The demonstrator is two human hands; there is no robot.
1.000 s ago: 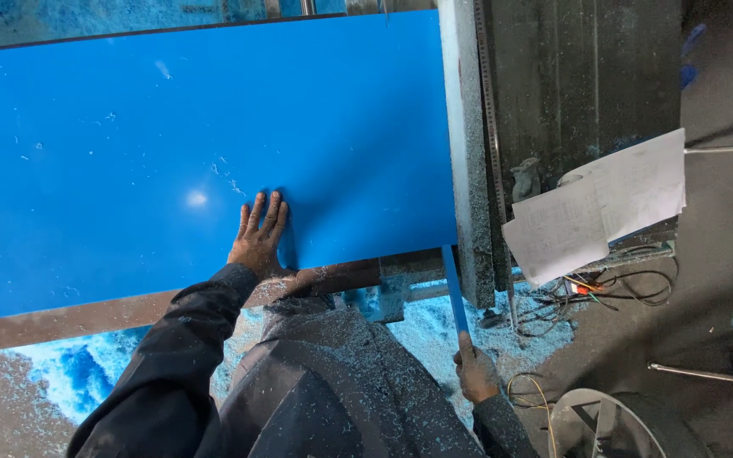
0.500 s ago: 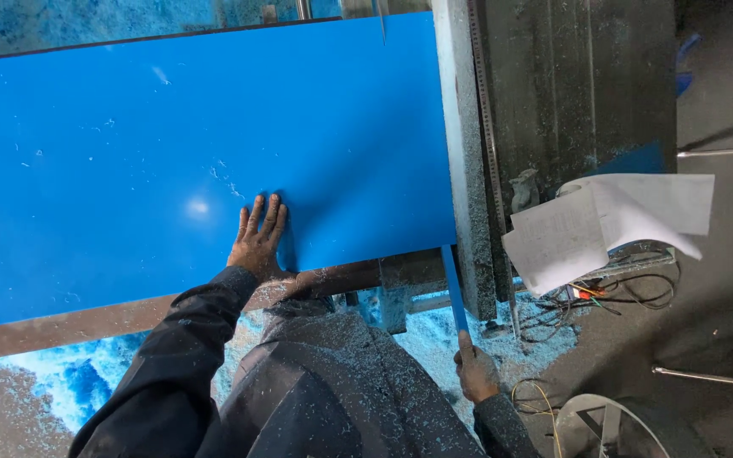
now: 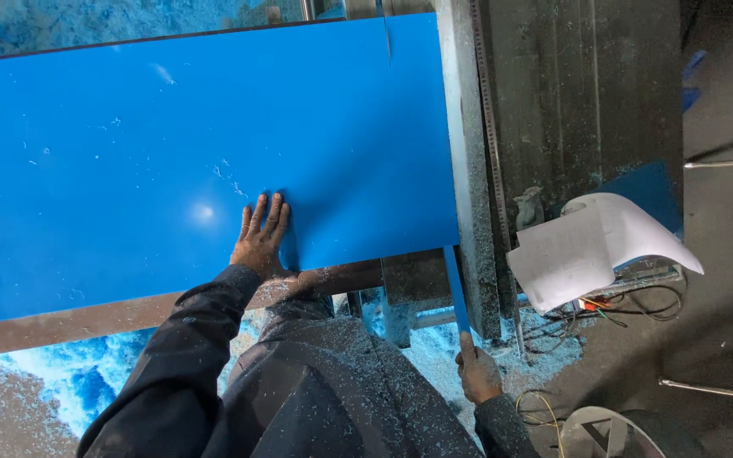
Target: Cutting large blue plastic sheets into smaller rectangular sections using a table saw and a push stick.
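A large glossy blue panel (image 3: 171, 161) lies flat across the saw table, speckled with pale dust. My left hand (image 3: 260, 237) rests flat on it near its front edge, fingers spread. My right hand (image 3: 478, 373) is lower right, closed around the near end of a thin blue offcut strip (image 3: 456, 288) that runs along the panel's right edge. A grey metal fence rail (image 3: 468, 170) stands just right of the panel.
A curled white paper sheet (image 3: 587, 250) lies to the right over tangled wires (image 3: 629, 301). Blue sawdust (image 3: 53, 382) covers the floor under the brown table edge (image 3: 86, 318). A round metal object (image 3: 612, 432) sits at the bottom right.
The white paper at the right has curled and lifted at its far end. My hands and the panel stay almost where they were.
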